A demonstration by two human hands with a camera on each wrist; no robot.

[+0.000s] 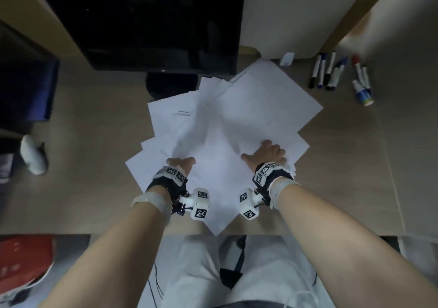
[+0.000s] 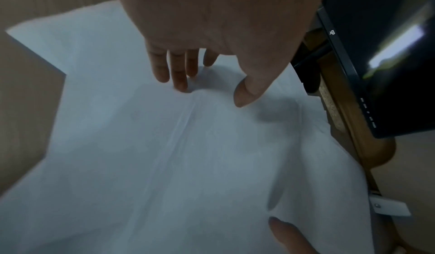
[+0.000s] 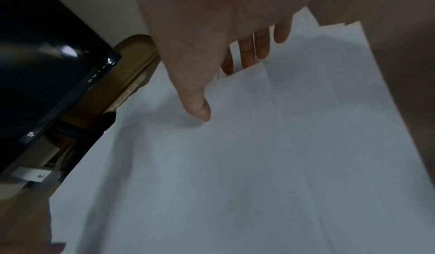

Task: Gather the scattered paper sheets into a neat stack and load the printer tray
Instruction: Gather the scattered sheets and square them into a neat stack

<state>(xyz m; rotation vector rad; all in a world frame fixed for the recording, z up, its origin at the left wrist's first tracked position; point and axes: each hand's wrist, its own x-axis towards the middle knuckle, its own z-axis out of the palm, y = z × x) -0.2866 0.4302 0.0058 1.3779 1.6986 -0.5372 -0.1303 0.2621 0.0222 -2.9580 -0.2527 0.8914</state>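
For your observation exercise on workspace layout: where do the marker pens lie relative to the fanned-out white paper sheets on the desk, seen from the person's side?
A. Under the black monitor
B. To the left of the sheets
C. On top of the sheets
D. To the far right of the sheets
D: the head view shows the marker pens lying on the bare desk, beyond and right of the fanned-out white paper sheets, not touching them.

Dim, even indoor light in all three views. Head view: strong wide-angle bending at the edges, soft blur on the markers (image 1: 330, 71) and the far right. Left wrist view: a bright streak of glare on the black monitor (image 2: 386, 57). Both wrist views are soft, with faint hand shadows across the paper sheets (image 3: 212, 174).
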